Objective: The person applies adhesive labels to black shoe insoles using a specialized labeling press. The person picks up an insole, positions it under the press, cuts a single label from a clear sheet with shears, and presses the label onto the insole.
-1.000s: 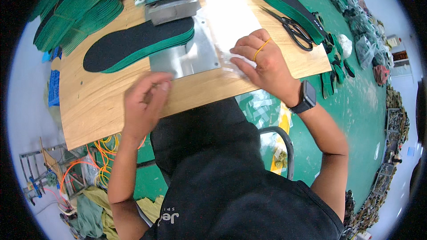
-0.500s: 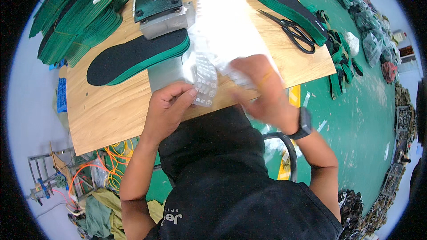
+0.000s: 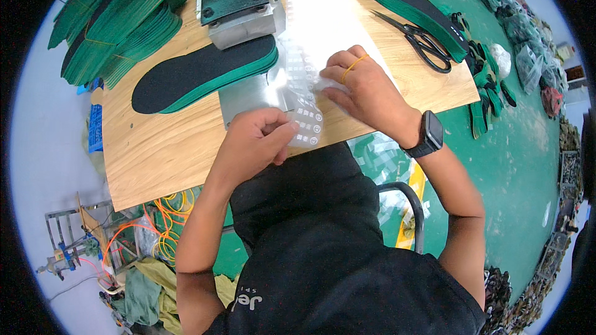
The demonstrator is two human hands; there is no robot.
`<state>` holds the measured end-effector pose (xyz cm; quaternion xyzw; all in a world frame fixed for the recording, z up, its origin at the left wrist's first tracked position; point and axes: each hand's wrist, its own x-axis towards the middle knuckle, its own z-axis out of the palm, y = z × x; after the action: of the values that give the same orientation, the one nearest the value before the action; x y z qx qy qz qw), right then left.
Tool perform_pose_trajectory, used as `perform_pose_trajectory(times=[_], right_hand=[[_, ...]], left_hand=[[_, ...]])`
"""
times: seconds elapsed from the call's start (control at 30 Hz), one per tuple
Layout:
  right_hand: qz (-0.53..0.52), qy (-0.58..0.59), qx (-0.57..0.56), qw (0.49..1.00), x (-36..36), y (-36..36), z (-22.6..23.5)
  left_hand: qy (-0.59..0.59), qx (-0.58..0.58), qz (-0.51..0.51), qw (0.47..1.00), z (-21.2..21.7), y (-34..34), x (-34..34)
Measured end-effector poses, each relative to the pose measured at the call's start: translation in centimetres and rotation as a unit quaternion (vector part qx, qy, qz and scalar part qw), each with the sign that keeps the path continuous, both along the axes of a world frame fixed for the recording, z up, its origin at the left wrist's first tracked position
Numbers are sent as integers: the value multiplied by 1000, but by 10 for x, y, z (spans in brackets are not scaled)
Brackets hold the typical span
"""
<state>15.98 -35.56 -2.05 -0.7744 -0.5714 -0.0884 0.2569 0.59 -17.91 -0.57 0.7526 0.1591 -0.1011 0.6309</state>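
- Pinching the near end of a clear plastic sheet of small round white stickers (image 3: pixel 304 108) with my left hand (image 3: pixel 257 142), fingers curled tight on its lower edge.
- My right hand (image 3: pixel 363 84) lies flat on the same sheet, palm down and fingers spread, pressing it to the light wooden tabletop (image 3: pixel 161 149); a yellow rubber band (image 3: pixel 352 65) circles one finger and a black smartwatch (image 3: pixel 428 133) sits on that wrist.
- The sticker sheet lies at the tabletop's near edge, partly over a shiny flat metal plate (image 3: pixel 248 93).
- Just beyond that plate, a black-topped insole with a green foam underside (image 3: pixel 205 71) lies under the grey metal block of a press (image 3: pixel 239 6).
- Left of the press sits a stack of green insoles (image 3: pixel 118 25).
- Right of the sheet, black-handled scissors (image 3: pixel 419 40) lie open on the wood, beside another long green-edged insole (image 3: pixel 410 3).
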Motion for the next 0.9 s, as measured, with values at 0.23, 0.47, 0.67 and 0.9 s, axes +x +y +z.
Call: perform_pose_trajectory(times=[0.23,0.47,0.67,0.9], right_hand=[[-90,13,154,984,11,-6,23],[-179,12,211,961,-11,-45,55],[12,-8,138,990,-63,-31,32],[-267,12,156,951,32,-109,-6]], left_hand=[[-57,-108,52,991,-7,-18,22],[-109,160,38,980,-5,-33,13],[-209,-164,122,956,6,-55,1],[-201,-267,178,926,-28,-32,-9]])
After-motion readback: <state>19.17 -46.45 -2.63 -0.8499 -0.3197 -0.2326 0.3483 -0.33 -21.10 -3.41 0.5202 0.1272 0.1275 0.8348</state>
